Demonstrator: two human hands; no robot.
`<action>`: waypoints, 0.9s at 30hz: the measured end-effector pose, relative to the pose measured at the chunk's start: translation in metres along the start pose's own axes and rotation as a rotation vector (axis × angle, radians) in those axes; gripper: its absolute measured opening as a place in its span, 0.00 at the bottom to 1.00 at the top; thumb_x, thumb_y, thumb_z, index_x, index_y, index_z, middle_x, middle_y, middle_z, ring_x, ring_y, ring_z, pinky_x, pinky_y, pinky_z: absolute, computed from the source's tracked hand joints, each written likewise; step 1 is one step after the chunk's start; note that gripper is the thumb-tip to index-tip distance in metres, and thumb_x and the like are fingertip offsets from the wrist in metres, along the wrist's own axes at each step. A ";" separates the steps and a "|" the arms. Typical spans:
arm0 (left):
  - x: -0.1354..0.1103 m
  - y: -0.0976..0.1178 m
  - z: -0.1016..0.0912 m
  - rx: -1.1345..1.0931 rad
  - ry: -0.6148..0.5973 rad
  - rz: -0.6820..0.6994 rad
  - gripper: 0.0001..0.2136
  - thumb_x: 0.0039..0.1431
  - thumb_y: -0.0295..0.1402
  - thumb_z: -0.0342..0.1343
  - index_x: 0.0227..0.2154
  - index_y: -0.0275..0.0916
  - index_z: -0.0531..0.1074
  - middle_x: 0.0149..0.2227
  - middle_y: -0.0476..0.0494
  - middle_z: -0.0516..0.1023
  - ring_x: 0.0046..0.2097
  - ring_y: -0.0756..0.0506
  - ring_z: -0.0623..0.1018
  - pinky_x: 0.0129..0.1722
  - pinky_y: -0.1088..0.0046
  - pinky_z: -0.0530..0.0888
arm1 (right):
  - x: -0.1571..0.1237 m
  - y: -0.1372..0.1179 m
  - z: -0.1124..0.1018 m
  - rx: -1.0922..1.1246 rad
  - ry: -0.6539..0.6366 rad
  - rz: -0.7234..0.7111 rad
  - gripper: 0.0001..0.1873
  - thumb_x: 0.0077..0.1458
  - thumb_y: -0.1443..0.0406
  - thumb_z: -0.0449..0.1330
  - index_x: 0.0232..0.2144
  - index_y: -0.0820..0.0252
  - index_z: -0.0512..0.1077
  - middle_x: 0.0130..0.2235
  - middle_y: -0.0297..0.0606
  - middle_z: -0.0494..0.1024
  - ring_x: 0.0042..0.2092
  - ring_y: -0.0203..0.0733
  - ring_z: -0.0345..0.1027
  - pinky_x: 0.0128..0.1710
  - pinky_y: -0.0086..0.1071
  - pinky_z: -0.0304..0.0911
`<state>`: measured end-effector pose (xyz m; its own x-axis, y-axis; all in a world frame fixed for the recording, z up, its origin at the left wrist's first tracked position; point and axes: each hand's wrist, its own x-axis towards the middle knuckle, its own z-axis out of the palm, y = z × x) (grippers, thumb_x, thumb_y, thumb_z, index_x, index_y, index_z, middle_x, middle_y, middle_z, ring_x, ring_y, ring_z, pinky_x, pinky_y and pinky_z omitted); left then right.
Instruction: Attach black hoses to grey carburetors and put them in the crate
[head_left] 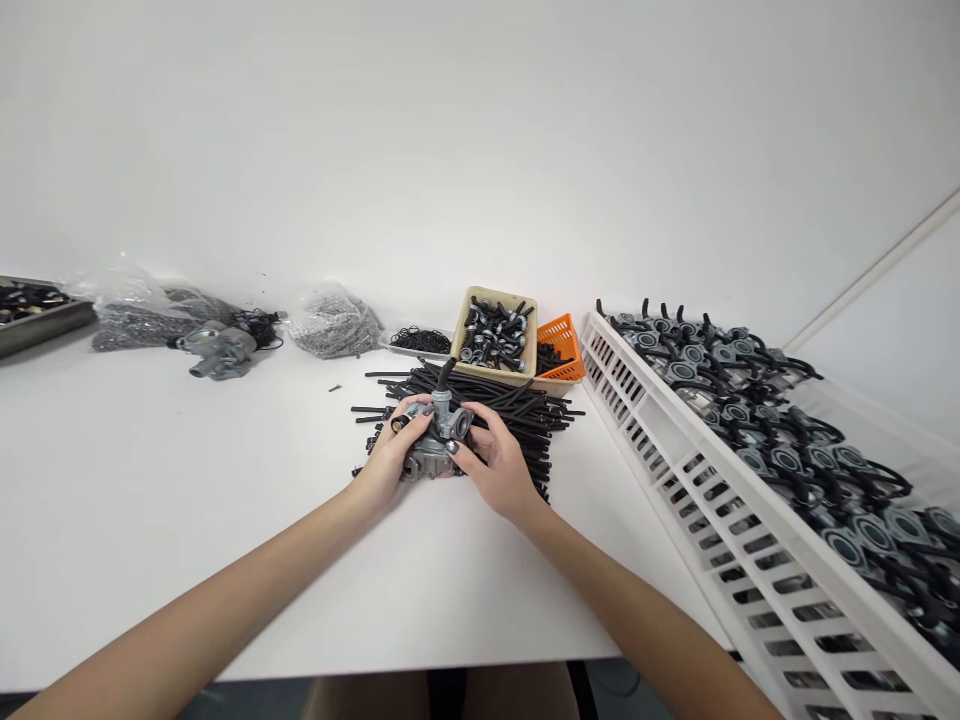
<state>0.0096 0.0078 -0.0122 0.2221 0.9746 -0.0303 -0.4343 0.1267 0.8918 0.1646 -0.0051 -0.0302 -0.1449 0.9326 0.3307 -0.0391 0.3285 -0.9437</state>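
Carb point(437, 445) at front of hose pile point(517, 420), left hand point(386, 455) & right hand point(495, 465) clamped on it; hose point(446, 374) already on top. Rack point(660, 450) R of pile holds more carbs point(787, 460) w/ hoses.

From where I stand, the carburetor point(439, 445) is a dull silver-grey, with a black hose point(445, 375) rising from it. Behind it spreads a heap of matte black tubes point(532, 430). A tan basket point(493, 310) holds black-and-silver parts point(495, 337), next to an orange basket point(564, 345) with a lattice pattern. The white rack point(637, 420) has rows of slots, and its grey carburetors point(787, 465) trail black hoses point(870, 480). The far bags point(331, 322) look grey, though that's hard to judge from here, against the white table point(150, 450).
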 end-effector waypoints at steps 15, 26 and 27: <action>-0.002 0.003 -0.003 -0.038 -0.032 0.006 0.28 0.45 0.35 0.62 0.52 0.46 0.65 0.44 0.45 0.77 0.34 0.42 0.80 0.28 0.62 0.80 | 0.000 0.004 0.000 -0.016 -0.020 -0.072 0.29 0.54 0.54 0.63 0.55 0.52 0.59 0.48 0.41 0.78 0.48 0.44 0.75 0.45 0.38 0.72; -0.004 0.008 0.000 0.101 -0.034 0.050 0.31 0.46 0.44 0.67 0.54 0.51 0.64 0.47 0.46 0.75 0.34 0.41 0.80 0.30 0.63 0.80 | 0.009 0.013 -0.004 -0.014 -0.023 -0.037 0.30 0.51 0.49 0.65 0.52 0.52 0.61 0.39 0.36 0.79 0.40 0.44 0.76 0.39 0.39 0.73; -0.004 0.008 0.000 0.098 -0.032 0.044 0.32 0.46 0.45 0.67 0.55 0.52 0.64 0.48 0.45 0.75 0.35 0.41 0.80 0.30 0.63 0.80 | 0.010 0.012 -0.005 -0.016 -0.033 -0.038 0.30 0.51 0.50 0.65 0.52 0.52 0.62 0.39 0.37 0.79 0.41 0.44 0.76 0.40 0.39 0.73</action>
<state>0.0055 0.0050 -0.0047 0.2333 0.9721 0.0226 -0.3572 0.0640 0.9318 0.1675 0.0088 -0.0386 -0.1759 0.9142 0.3652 -0.0293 0.3660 -0.9302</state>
